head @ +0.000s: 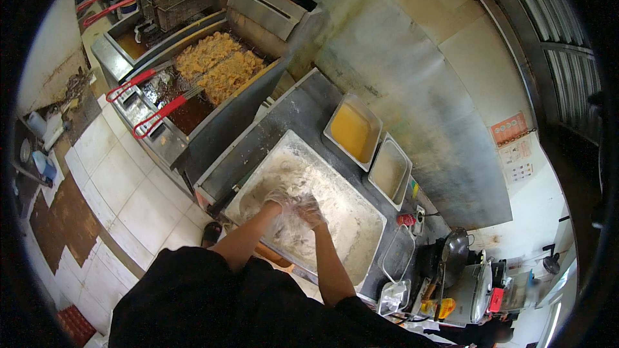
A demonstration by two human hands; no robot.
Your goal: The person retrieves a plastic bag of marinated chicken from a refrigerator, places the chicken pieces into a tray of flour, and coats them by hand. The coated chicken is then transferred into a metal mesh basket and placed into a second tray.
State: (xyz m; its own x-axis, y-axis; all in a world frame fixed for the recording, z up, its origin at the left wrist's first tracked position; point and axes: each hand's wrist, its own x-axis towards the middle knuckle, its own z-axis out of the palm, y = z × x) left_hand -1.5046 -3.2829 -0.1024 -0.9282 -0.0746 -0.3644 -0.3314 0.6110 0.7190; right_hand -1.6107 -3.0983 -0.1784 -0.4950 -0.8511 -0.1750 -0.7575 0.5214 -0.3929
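Note:
A large metal tray (pixel 365 251) of white flour (pixel 333 188) lies on the steel counter before me. Both hands wear clear plastic gloves and are down in the flour, close together near the tray's middle. My left hand (pixel 279 198) is dusted white, with its fingers partly hidden by flour and blur. Beside it, my right hand (pixel 309 210) has its fingers bent downward. Whether either hand grips a floured piece is too blurred to tell. Behind the tray stand a metal pan of yellow liquid (pixel 352 130) and a pan of pale liquid (pixel 388 171).
Left of the counter, a deep fryer (pixel 203 137) holds baskets of golden fried pieces (pixel 220 67), with red handles (pixel 162 115) jutting toward the floor. Farther right are a wire-rimmed tray (pixel 397 256), a red can (pixel 405 219), a wok (pixel 455 246) and a large pot (pixel 469 290).

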